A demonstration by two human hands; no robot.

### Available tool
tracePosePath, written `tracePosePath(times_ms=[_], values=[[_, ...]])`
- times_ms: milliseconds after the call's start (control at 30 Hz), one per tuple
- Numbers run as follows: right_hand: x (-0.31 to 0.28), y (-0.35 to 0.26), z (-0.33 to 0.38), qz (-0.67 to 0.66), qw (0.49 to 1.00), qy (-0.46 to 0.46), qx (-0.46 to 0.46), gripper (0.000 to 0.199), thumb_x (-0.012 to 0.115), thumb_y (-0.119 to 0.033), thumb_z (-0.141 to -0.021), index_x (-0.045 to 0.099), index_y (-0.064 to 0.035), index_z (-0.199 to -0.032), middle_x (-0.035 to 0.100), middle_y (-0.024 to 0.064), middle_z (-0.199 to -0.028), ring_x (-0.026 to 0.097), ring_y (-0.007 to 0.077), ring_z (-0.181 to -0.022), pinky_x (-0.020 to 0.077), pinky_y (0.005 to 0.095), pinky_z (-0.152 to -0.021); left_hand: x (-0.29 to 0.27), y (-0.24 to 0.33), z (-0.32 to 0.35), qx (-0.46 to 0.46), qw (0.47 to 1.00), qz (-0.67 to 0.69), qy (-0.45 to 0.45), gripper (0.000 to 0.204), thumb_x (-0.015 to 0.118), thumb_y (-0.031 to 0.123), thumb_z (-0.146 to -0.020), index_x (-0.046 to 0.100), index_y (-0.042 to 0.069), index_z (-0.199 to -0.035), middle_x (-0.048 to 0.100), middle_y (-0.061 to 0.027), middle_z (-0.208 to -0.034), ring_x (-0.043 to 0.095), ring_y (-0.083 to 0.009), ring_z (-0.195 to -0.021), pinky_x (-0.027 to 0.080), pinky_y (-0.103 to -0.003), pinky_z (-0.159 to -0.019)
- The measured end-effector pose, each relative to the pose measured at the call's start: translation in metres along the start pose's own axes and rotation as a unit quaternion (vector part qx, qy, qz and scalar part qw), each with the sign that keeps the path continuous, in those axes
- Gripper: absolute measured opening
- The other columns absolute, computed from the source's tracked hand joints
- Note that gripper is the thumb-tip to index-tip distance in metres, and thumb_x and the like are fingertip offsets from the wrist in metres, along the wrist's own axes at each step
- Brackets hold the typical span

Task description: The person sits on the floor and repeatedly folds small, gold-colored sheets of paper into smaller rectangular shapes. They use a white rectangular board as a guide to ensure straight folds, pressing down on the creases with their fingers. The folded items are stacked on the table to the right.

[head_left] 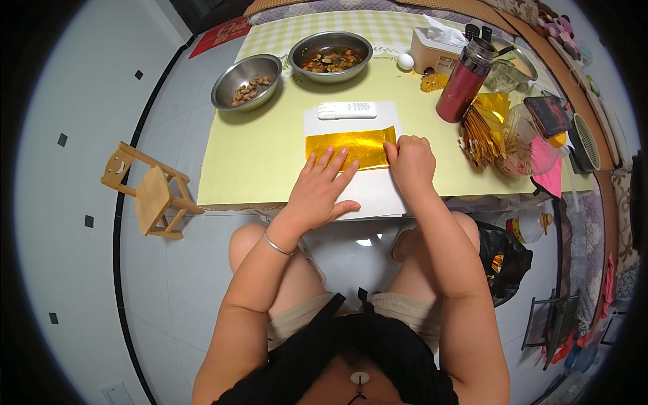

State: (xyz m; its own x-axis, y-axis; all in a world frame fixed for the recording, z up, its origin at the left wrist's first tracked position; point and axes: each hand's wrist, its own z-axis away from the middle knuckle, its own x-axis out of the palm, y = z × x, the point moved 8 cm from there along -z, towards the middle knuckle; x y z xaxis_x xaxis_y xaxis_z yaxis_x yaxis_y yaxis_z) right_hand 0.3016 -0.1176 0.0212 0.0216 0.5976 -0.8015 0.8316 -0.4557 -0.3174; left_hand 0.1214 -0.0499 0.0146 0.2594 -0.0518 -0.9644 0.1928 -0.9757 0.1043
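A folded sheet of shiny gold foil paper (368, 142) lies on white paper (375, 189) near the table's front edge. Flat on its lower left part rests my left hand (320, 190), fingers spread and thumb out over the white paper. At the foil's right edge my right hand (413, 164) is closed, its thumb pressed to the edge and the other fingers curled. What lies under those curled fingers is hidden. Just beyond the foil sits a long white plastic object (347, 110), its kind unclear.
Metal bowls with brown nuts (268, 66) and a soupy dish (364, 62) stand at the back left. Rightward are a white egg (405, 61), tissue box (432, 52), red thermos (460, 86) and folded gold papers (480, 135). A small wooden chair (154, 192) stands left.
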Motion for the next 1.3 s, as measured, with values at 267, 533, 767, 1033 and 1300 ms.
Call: tracePosePath(times_ms=[267, 533, 767, 1033, 1300], values=[[-0.004, 0.002, -0.004, -0.002, 0.993, -0.085, 0.082, 0.038, 0.074, -0.027, -0.086, 0.065, -0.003, -0.114, 0.065, 0.018, -0.118, 0.061, 0.0344, -0.109, 0.053, 0.0439, -0.089, 0.001, -0.001, -0.001, 0.002, 1.0, -0.004, -0.006, 0.08, 0.058, 0.066, -0.09, 0.046, 0.017, -0.152, 0.038, -0.0194, -0.159, 0.032, -0.0427, -0.147, 0.023, -0.057, -0.12], [0.01, -0.061, 0.053, -0.028, 0.946, -0.231, -0.228, 0.089, 0.063, -0.054, -0.092, 0.034, 0.0033, -0.154, 0.03, 0.0242, -0.162, 0.026, 0.0367, -0.152, 0.0198, 0.049, -0.124, -0.002, -0.001, 0.004, -0.006, 1.0, -0.005, -0.004, 0.089, 0.059, 0.07, -0.085, 0.044, 0.013, -0.152, 0.035, -0.0213, -0.16, 0.032, -0.0451, -0.147, 0.024, -0.06, -0.119], [-0.008, 0.015, 0.031, 0.025, 0.968, -0.231, -0.089, 0.082, 0.058, -0.054, -0.096, 0.04, 0.0071, -0.148, 0.034, 0.0269, -0.158, 0.03, 0.0368, -0.149, 0.024, 0.047, -0.122, -0.024, -0.042, 0.035, -0.096, 0.995, -0.02, 0.003, 0.071, 0.071, 0.05, -0.086, 0.059, 0.001, -0.136, 0.056, -0.0215, -0.142, 0.048, -0.0388, -0.136, 0.033, -0.056, -0.115], [0.01, 0.018, 0.013, -0.422, 0.895, -0.11, 0.094, 0.025, 0.066, -0.006, -0.09, 0.068, 0.0025, -0.114, 0.07, 0.0151, -0.088, 0.067, 0.024, -0.071, 0.0547, 0.032, -0.072, -0.022, -0.109, -0.034, -0.185, 0.973, 0.127, 0.058, 0.046, 0.081, 0.014, -0.077, 0.065, 0.002, -0.119, 0.063, -0.0177, -0.123, 0.055, -0.0344, -0.118, 0.044, -0.043, -0.103], [0.029, 0.021, 0.003, -0.375, 0.899, -0.159, 0.161, 0.044, 0.067, -0.006, -0.09, 0.056, 0.0084, -0.13, 0.067, 0.0118, -0.077, 0.066, 0.0184, -0.064, 0.0535, 0.0307, -0.062, 0.02, -0.16, -0.041, -0.274, 0.91, 0.309, -0.046, 0.024, 0.083, 0.002, -0.069, 0.07, 0.003, -0.089, 0.07, -0.0102, -0.084, 0.066, -0.0211, -0.069, 0.054, -0.035, -0.067]])
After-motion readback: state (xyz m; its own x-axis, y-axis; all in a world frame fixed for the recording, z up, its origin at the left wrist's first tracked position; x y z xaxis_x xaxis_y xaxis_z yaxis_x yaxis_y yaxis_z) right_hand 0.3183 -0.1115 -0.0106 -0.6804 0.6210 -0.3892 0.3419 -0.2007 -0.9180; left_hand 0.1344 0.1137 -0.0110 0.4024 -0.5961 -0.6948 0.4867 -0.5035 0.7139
